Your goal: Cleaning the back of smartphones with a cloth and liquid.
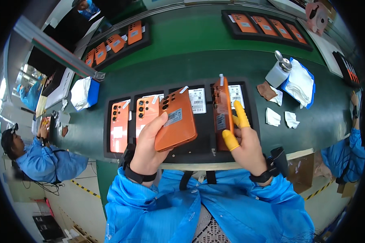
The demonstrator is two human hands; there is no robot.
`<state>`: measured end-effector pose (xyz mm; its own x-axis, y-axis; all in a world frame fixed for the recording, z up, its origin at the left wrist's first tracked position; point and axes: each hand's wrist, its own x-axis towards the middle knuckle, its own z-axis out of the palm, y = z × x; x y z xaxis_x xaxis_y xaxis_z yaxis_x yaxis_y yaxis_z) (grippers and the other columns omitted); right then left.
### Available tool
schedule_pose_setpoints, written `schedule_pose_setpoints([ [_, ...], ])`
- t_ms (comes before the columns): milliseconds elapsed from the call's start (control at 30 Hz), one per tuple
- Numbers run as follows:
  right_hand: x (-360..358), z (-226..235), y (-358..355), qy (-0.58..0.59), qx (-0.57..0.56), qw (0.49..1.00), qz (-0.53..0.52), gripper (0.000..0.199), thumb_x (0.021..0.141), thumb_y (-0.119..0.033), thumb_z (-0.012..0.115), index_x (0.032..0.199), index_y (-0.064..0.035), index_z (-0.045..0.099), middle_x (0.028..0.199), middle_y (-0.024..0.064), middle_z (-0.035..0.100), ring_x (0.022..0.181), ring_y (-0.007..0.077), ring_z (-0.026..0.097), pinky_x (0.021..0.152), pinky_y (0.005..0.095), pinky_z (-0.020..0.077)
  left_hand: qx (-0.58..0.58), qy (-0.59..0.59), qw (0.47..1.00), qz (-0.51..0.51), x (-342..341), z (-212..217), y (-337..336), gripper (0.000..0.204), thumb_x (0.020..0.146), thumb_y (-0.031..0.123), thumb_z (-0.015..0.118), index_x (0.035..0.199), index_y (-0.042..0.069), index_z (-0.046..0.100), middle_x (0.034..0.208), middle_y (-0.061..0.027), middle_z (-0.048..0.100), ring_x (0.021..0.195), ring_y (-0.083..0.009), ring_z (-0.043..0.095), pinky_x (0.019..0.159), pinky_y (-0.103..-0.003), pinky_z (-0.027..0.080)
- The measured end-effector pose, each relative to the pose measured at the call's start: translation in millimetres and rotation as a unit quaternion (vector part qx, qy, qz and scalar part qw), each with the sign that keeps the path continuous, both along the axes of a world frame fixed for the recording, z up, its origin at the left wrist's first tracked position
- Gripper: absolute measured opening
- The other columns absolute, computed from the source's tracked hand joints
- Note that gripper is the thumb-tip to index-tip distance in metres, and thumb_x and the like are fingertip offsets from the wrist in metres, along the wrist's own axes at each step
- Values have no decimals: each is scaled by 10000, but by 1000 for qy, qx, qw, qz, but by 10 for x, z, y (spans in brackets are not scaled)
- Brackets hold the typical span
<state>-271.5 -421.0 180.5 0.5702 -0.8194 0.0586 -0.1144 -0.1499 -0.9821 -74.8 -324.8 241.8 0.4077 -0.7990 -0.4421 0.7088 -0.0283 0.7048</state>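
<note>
My left hand (148, 148) grips an orange phone (177, 119) by its lower left edge, back side up, tilted above a black tray (205, 152). My right hand (245, 143), with yellow finger cots on thumb and forefinger, holds a second orange phone (222, 111) on its edge, upright over the tray's right part. Two more orange phones (119, 125) (145, 113) lie flat in the tray's left slots. White labelled cards (197, 100) lie in the middle slots.
A white dispenser bottle (278, 73) and a stack of white wipes (301, 83) stand right of the tray, with small wipes (273, 116) nearby. Further trays of orange phones (267, 25) (115, 42) sit beyond. Other people in blue coats (40, 160) (348, 150) work at both sides.
</note>
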Motion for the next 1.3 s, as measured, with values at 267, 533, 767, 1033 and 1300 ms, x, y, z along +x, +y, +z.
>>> schedule_pose_setpoints([
  [267, -168, 234, -217, -245, 353, 902, -41, 413, 957, -131, 465, 1351, -30, 392, 1120, 150, 601, 949, 251, 657, 669, 349, 603, 23, 143, 989, -42, 302, -38, 13, 173, 919, 202, 590, 820, 69, 539, 652, -13, 586, 486, -96, 588, 373, -180, 480],
  [533, -138, 322, -281, -349, 421, 837, -24, 317, 975, -192, 498, 1210, 22, 504, 1153, 193, 601, 984, 282, 648, 778, 308, 592, 32, 108, 993, -40, 291, 12, -52, 209, 869, 197, 674, 926, 26, 569, 760, -120, 593, 532, -100, 567, 419, -147, 488],
  [767, -67, 336, -270, -416, 435, 798, 14, 292, 974, -180, 500, 1159, 43, 539, 1154, 188, 597, 1013, 290, 628, 855, 336, 566, 25, 92, 994, -46, 342, -42, 8, 168, 858, 178, 685, 891, 60, 571, 752, -104, 605, 533, -90, 572, 394, -131, 468],
  [1033, -148, 432, -138, -274, 384, 882, -12, 547, 961, -68, 443, 1446, 2, 198, 1266, 177, 519, 1109, 285, 577, 933, 381, 495, -3, -81, 993, -80, 201, -81, 42, 304, 907, 96, 544, 1197, 7, 525, 952, -98, 651, 725, -130, 653, 561, -212, 527],
  [1300, -68, -55, -156, -367, 472, 800, 48, 427, 973, -93, 367, 1391, -8, 380, 1284, 103, 541, 1183, 218, 533, 1020, 358, 412, 108, -681, 716, -111, -66, -182, -118, 484, 842, 112, 512, 1313, 41, 422, 761, -189, 645, 636, -308, 643, 592, -408, 499],
])
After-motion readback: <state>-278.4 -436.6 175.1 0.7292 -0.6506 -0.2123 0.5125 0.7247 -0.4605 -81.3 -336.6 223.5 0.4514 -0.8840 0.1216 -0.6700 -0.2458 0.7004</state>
